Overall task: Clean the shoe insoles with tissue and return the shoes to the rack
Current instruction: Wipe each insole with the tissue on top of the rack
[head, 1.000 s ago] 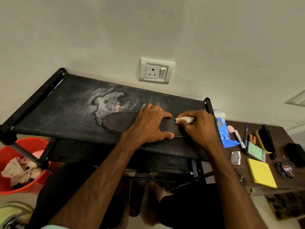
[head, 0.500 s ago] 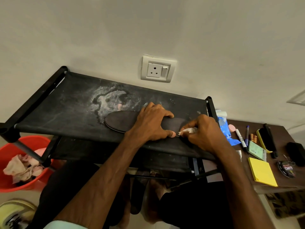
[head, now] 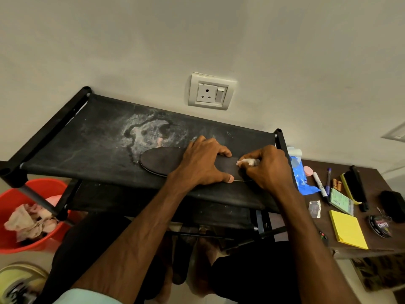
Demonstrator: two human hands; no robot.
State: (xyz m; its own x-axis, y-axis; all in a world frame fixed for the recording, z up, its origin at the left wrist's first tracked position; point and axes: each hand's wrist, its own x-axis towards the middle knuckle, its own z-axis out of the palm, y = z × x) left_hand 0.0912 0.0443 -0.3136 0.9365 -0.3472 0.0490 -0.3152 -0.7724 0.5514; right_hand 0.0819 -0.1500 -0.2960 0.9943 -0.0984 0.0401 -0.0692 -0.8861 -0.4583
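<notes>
From my end of the feed, the insole (head: 162,161) is lying flat on the top shelf of the rack (head: 87,139), toward its right half and close to the front edge. It's dark and its rounded end points left. The left hand (head: 203,165) sits across the middle of it with the fingers spread out, pressing it down onto the fabric, and the thumb is planted at the near edge. That hand isn't wrapped around anything, it's just pinning the insole.

The right hand (head: 269,170) is over the insole's right end with the fingers curled in, pinching a small white wad of tissue (head: 248,161) against the surface. The tissue pokes out between the fingertips, touching the insole just right of the left hand. The two hands are nearly touching.

The shelf fabric has a chalky pale smear behind the insole. On the wall above there's a socket (head: 211,91).

Down left, a red bucket (head: 13,198) holds crumpled wads (head: 28,222), which look like used tissue, though the edge of the lens is too soft for me to be sure. A yellowish shoe (head: 19,281) sits in the bottom left corner, partly cut off.

To the right of the rack there's a brown table (head: 372,178) with a blue packet (head: 299,178), a marker (head: 320,187), a brush (head: 355,187), a yellow notepad (head: 348,230) and a round tin (head: 380,226).
</notes>
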